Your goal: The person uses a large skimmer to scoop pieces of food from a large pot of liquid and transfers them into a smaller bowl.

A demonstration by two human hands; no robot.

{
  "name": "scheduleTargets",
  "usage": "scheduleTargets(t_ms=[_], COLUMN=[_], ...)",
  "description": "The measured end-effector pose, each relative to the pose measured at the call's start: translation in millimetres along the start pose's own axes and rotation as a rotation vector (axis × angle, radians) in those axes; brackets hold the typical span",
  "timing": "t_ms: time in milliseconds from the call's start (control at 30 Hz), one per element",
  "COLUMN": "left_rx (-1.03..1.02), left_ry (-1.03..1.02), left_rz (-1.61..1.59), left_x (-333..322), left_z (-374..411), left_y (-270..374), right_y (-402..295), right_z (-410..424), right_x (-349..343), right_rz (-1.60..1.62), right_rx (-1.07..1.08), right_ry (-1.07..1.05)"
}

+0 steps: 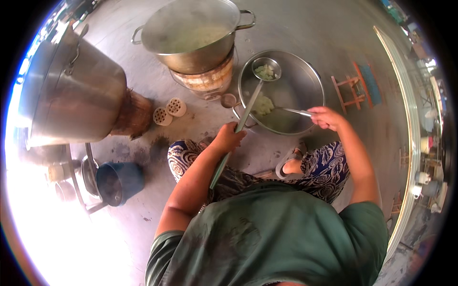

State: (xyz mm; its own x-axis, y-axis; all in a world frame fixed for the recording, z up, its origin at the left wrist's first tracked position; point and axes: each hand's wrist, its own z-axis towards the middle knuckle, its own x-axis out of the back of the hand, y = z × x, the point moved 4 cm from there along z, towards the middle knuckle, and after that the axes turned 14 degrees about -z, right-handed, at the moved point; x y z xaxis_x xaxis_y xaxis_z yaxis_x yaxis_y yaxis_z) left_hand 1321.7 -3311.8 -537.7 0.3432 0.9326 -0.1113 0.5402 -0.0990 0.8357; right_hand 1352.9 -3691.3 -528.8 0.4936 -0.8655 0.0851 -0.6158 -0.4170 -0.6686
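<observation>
My left hand [229,137] grips the long green handle of a metal ladle [266,69], whose round bowl holds pale green chopped pieces over the far left part of a wide metal pot [304,64]. In my right hand [325,118] is the metal handle of a utensil [293,111]; its far end meets a pale green clump [263,105] at the pot's left side. What kind of head that utensil has is hidden by the clump. The pot stands low, just beyond my knees.
A large steaming pot [196,53] sits on a round stove [211,80] ahead. Two perforated briquettes [169,111] lie on the floor by a big metal vessel [82,89]. A blue bucket [130,182] is at left, a small wooden-framed stool [357,87] at right.
</observation>
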Motion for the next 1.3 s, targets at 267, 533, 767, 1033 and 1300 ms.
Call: scheduleTargets(t_ms=[267, 533, 767, 1033, 1300], left_rx=[-0.018, -0.026, -0.044, -0.039, -0.027], left_ry=[0.006, -0.005, -0.011, 0.000, 0.014], left_rz=[0.066, 0.069, 0.023, 0.037, 0.052], left_x=[-0.4, -0.7, -1.1, 1.0, -4.1], left_z=[-2.7, 1.7, 5.6, 1.8, 0.9], left_y=[3.7, -0.3, -4.9, -3.0, 4.6], right_y=[8.0, -33.0, -75.9, -74.5, -9.4], right_z=[-92.0, -124.3, -67.7, -43.0, 66.2], right_x=[14.0, 13.3, -21.4, -15.8, 8.9], right_rz=[0.091, 0.116, -0.341, -0.942, -1.274], right_rx=[-0.062, 0.109, 0.176, 0.336, -0.070], right_ry=[0.277, 0.470, 0.685, 1.075, 0.894])
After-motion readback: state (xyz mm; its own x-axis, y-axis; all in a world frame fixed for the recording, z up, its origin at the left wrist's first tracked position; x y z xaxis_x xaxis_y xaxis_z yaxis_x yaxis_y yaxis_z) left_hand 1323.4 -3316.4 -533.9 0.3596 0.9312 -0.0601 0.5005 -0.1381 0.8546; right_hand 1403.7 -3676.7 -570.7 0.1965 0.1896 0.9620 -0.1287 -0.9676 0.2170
